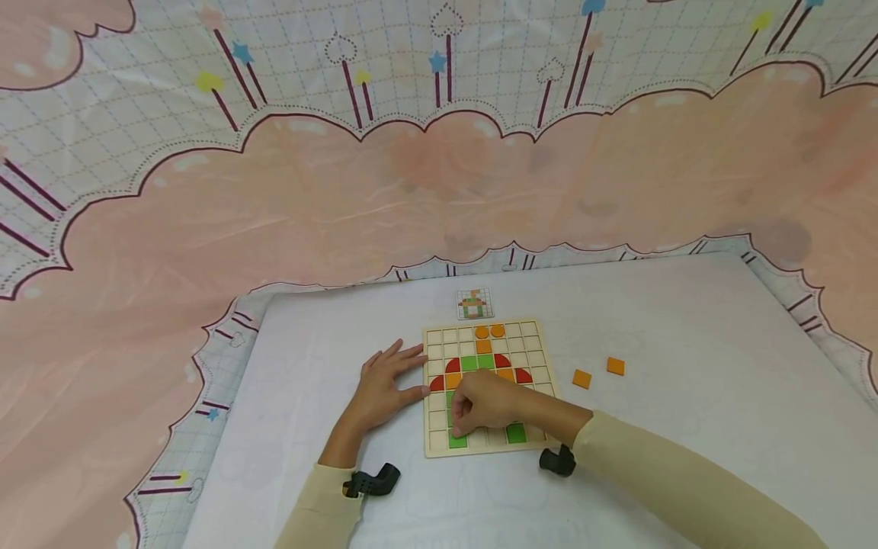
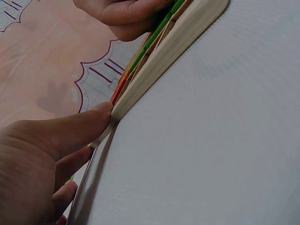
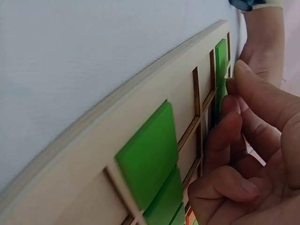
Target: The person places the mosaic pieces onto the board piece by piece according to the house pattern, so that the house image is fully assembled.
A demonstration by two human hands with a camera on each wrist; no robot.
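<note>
My left hand [image 1: 384, 385] lies at the left side of the wooden grid board [image 1: 436, 419], fingers spread and thumb touching its edge. In the left wrist view the thumb [image 2: 84, 129] rests against the board's side. My right hand [image 1: 488, 400] reaches over the lower left of the grid with curled fingers. Its thumb and forefinger pinch at a green square tile [image 3: 221, 95] in the left green column, mostly hidden by the fingers. Below it sits another green tile [image 1: 457, 441]; a green tile [image 1: 516, 433] lies in the right column.
Higher on the board sit red quarter-round tiles [image 1: 437, 383], orange round tiles [image 1: 497, 330] and an orange square [image 1: 483, 347]. Loose orange squares [image 1: 581, 379] lie right of the board. A small pattern card [image 1: 475, 303] lies behind it on the white table [image 1: 329, 328].
</note>
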